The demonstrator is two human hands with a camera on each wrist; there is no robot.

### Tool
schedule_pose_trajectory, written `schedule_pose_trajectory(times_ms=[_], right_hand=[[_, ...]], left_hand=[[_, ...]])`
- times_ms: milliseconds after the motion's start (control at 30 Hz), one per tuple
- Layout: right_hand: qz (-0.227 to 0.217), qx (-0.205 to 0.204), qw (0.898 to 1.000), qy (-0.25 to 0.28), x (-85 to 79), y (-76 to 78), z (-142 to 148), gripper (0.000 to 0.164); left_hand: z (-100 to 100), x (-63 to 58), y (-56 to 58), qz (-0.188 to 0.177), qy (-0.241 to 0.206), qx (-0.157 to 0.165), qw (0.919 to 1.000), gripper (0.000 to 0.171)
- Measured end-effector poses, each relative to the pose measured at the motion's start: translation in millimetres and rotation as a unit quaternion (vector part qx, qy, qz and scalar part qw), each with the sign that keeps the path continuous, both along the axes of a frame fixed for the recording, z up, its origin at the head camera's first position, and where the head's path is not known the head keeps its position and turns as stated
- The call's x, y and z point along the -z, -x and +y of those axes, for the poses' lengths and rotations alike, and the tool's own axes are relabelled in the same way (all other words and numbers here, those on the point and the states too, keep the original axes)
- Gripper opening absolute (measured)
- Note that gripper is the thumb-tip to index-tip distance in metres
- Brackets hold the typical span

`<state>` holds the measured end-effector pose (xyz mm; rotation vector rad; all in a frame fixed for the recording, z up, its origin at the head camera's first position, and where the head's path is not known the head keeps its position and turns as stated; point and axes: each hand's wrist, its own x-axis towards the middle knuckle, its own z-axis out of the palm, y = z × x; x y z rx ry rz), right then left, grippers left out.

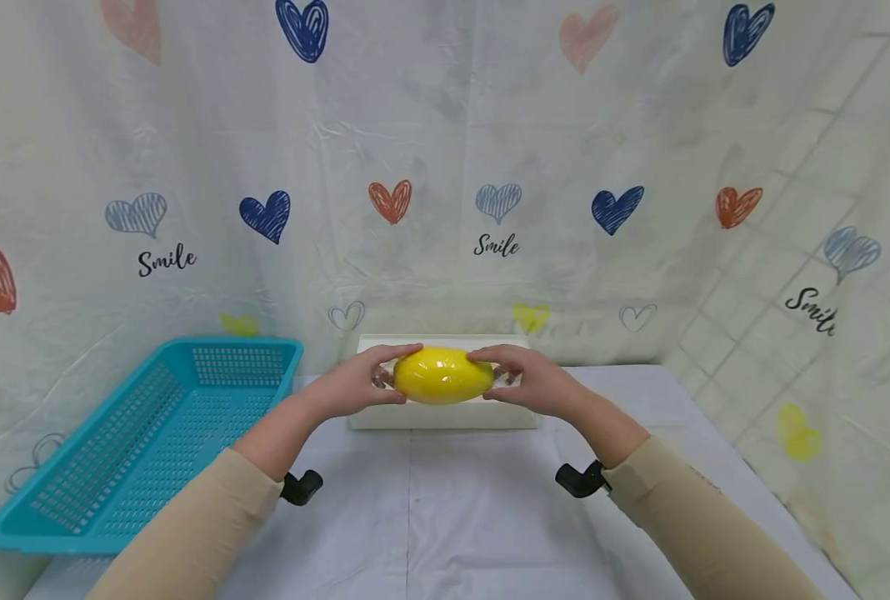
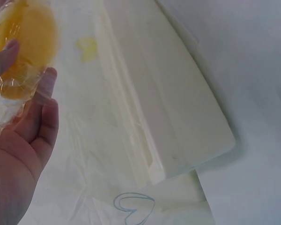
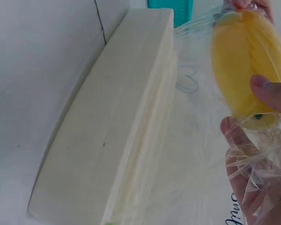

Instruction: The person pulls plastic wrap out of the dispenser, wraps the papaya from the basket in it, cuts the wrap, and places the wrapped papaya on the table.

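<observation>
Both hands hold up a glossy yellow oval, fruit-like thing, wrapped in clear plastic, in the middle of the head view. My left hand grips its left end between thumb and fingers, and my right hand grips the right end the same way. Crinkled clear wrap bunches at the ends inside the palms. In the right wrist view a small green spot shows near one end of the yellow thing. Behind and below it stands a white box, partly hidden by the hands.
A turquoise plastic basket with perforated walls stands at the left, beside my left forearm. White cloth covers the table. A pale curtain printed with hearts and "Smile" hangs behind. Each wrist carries a black camera mount.
</observation>
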<state>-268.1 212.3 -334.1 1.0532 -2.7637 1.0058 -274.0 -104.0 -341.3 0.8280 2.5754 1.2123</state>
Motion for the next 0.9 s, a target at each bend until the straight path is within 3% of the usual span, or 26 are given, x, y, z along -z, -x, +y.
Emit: schedule_pose_trajectory(times_ms=[300,900], right_hand=[[-0.009,-0.005,1.0,-0.009,-15.9,8.1,1,0.059],[-0.031,0.018,0.998,-0.042,-58.8,9.9,-1,0.058]], left_hand=[[-4,-15.0,7.9,-0.017,-0.014,0.021,0.9995,0.071],[-7,-54.1,7.1,-0.036,0.0,-0.002,0.9993,0.073]])
